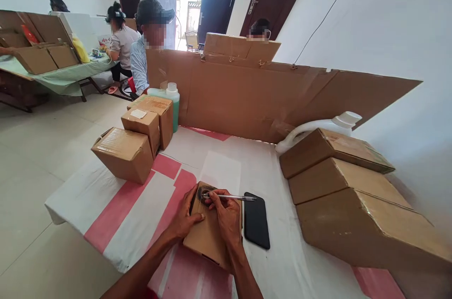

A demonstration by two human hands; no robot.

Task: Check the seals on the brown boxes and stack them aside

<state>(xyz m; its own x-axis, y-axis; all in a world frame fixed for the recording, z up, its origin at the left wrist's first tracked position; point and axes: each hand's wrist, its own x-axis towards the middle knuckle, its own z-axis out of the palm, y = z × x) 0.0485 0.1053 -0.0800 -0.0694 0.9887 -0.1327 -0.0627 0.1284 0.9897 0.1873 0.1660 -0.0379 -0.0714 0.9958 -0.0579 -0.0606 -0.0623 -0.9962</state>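
A small cardboard box (208, 235) lies on the cloth in front of me. My left hand (185, 216) grips its left side, with the fingers along the edge and the thumb resting on top. Pinched in my right hand (226, 214) is a clear-barrelled pen (235, 197), its tip at the far end of the box. Dark pen scribbles (202, 192) show around that tip. A black smartphone (256, 223) lies just right of the box, under the pen's back end.
Cardboard boxes (122, 148) and a green-liquid bottle (173, 101) stand at the left. More boxes (353, 214) and a white jug (318, 127) line the right. A cardboard partition (229, 94) closes off the table's far side. Other people (123, 44) sit beyond.
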